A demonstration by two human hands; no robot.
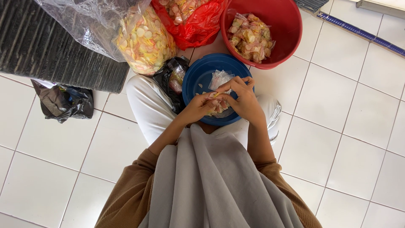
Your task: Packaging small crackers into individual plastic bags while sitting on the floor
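Observation:
My left hand and my right hand meet over a blue bowl resting on my lap. Together they pinch a small clear plastic packet of pale chips. A few loose chips and another small clear packet lie inside the bowl. Beyond it stands a red basin holding several filled small packets. A big clear bag of round yellow and pink chips leans at the upper left, with a red plastic bag of chips next to it.
I sit on a white tiled floor with white trousers and a grey cloth over my front. A black plastic bag lies at the left by a dark ribbed mat. Another black bag sits beside the bowl.

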